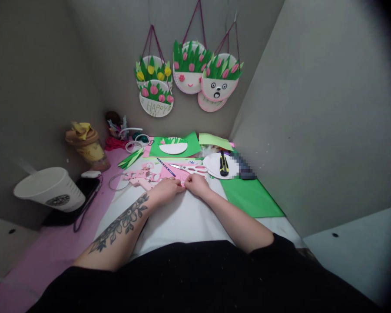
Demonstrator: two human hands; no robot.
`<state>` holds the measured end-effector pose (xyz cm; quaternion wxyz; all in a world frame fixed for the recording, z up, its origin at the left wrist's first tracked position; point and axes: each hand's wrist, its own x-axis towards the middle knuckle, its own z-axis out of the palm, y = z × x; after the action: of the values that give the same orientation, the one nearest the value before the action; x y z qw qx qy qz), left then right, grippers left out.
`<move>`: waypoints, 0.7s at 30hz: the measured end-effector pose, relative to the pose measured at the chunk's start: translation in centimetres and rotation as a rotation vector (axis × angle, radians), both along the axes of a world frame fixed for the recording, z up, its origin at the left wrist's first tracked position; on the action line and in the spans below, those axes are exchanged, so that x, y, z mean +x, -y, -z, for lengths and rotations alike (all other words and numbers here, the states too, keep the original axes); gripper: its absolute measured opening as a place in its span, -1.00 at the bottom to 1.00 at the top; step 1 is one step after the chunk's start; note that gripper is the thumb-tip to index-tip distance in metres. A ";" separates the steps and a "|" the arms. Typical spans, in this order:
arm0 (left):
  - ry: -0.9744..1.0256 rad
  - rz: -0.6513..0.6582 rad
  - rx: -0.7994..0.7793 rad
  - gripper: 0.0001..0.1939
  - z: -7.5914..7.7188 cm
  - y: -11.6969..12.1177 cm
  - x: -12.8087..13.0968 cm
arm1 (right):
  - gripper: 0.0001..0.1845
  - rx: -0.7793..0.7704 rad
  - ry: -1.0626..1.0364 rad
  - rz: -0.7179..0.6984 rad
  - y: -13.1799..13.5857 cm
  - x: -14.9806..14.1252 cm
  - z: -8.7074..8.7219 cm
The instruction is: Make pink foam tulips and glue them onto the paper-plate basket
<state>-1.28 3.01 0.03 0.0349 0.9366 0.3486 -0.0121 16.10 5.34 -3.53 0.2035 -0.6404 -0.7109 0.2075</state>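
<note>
My left hand and my right hand meet over the table, fingertips closed on a small pink paper piece. The fingers hide most of this piece. Just beyond them lies a larger pink sheet, with a dark dotted pencil slanting across it. White-handled scissors rest behind my right hand, blades towards the left. Near my left hand are a pink glue gun and pink paper scraps with cut-outs.
Behind sit a half plate with paper grass, green sheets, and a yellow-black cutter on a white plate. Cut leaves, a white cup and a brown-topped cup stand left. Decorated plates hang on the wall.
</note>
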 end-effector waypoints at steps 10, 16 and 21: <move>-0.046 0.005 0.014 -0.65 -0.3 0.2 0.3 | -0.90 -0.028 0.055 0.015 0.1 -0.3 -0.3; -0.068 0.000 0.007 -0.63 -0.7 0.3 0.4 | -0.91 -0.034 0.074 0.026 0.1 -0.4 -0.5; -0.041 -0.008 -0.015 -0.64 -0.7 0.4 0.4 | -0.91 -0.032 0.074 0.026 0.0 -0.3 -0.4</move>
<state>-0.93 2.60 0.75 0.0347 0.9344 0.3530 -0.0336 15.80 5.33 -3.18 0.1696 -0.6600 -0.7062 0.1924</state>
